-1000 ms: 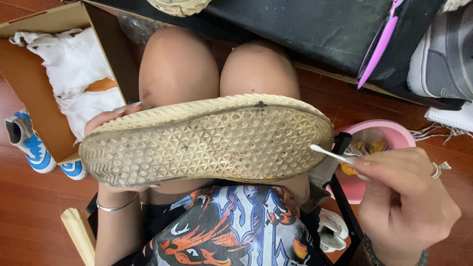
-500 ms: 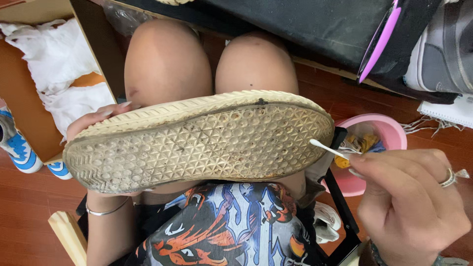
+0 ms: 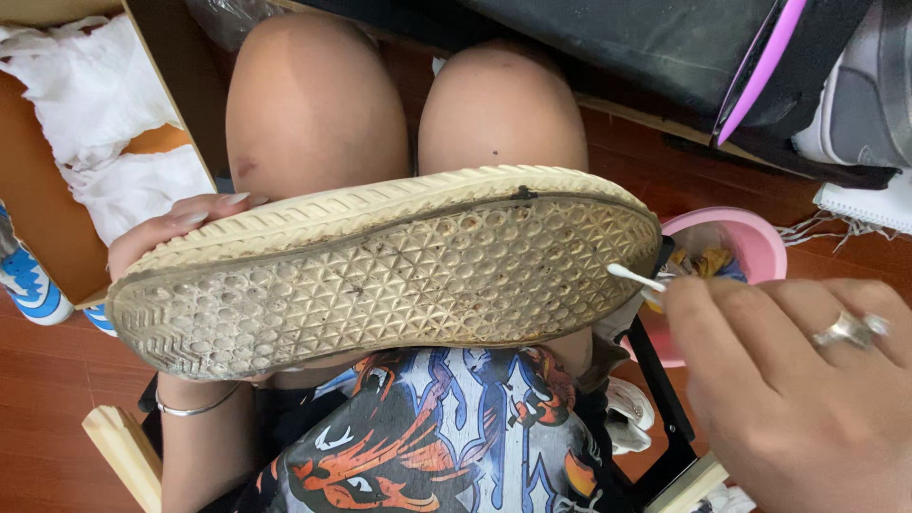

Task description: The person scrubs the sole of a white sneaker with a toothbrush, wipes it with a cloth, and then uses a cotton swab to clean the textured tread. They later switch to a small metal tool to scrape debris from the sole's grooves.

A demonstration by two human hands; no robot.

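Shoe point(image 3: 380, 275) is held sole-up across the lap by the left hand point(image 3: 157, 242) gripping at 9 o'clock, while the cotton swab point(image 3: 635, 278), pinched in the right hand point(image 3: 798, 380), is now brought onto the sole edge at 3 o'clock, so contact is made.

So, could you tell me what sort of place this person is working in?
Probably a home floor used for shoe cleaning: reddish wood floorboards, an open cardboard box with white paper, and a pink bowl beside the shoe.

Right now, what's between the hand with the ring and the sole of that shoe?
In the head view, a white cotton swab bridges the right hand and the shoe sole; its tip reaches the sole's edge, with a pink bowl behind.
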